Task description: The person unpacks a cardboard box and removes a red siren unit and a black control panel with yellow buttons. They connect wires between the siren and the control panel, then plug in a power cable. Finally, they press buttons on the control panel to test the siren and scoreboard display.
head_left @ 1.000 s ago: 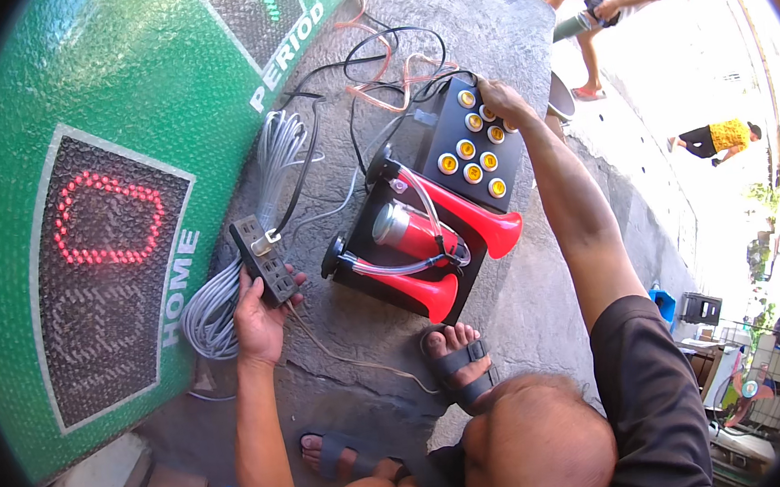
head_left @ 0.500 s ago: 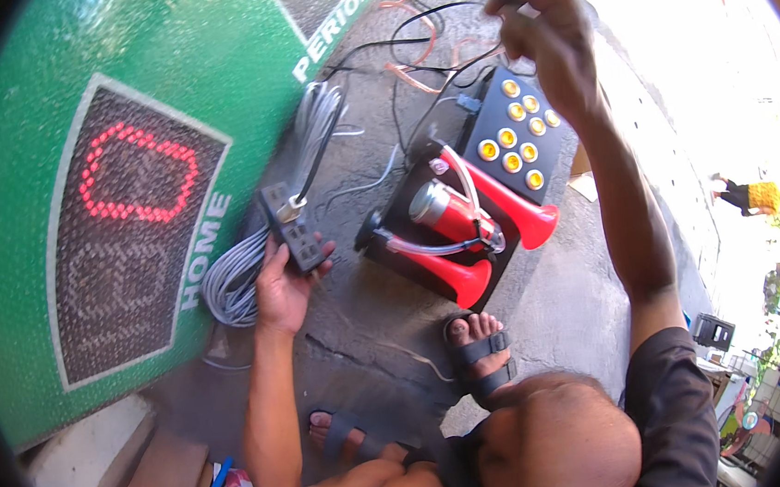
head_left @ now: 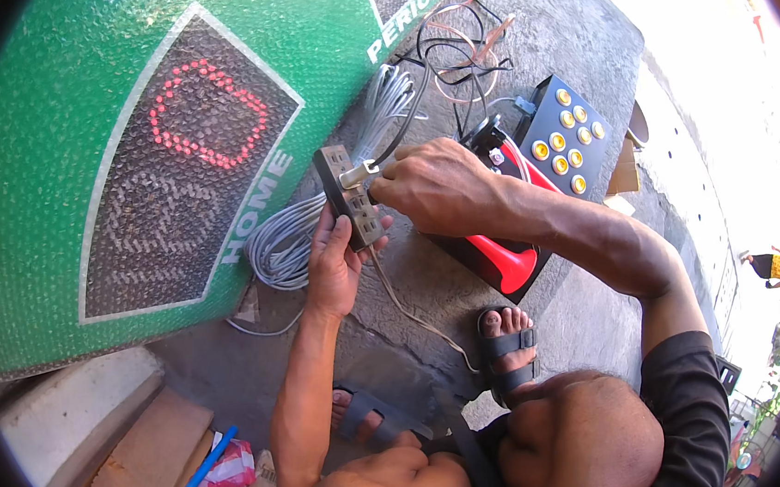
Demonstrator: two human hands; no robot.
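Note:
My left hand (head_left: 333,265) grips the lower end of a dark grey power strip (head_left: 333,170), holding it tilted above the ground. A pale plug (head_left: 356,174) with a black cord sits in one of its sockets. My right hand (head_left: 427,185) is closed right beside that plug, its fingertips at the strip's edge. They pinch a small black plug, mostly hidden by the fingers; whether it is in a socket cannot be seen. Under my right forearm lies a black box with a red horn (head_left: 506,261), partly covered by the arm.
The green scoreboard (head_left: 116,82) with red lit digits fills the left. Coiled grey cable (head_left: 281,248) lies against it. Beyond the horns is a black panel of yellow buttons (head_left: 558,143), with tangled wires (head_left: 462,61) farther off. A blue stick (head_left: 193,483) and boards (head_left: 140,465) lie lower left.
My right hand has come down from the upper right to the power strip, bringing the black plug along. My left hand still holds the strip, now more upright in view. The view has shifted.

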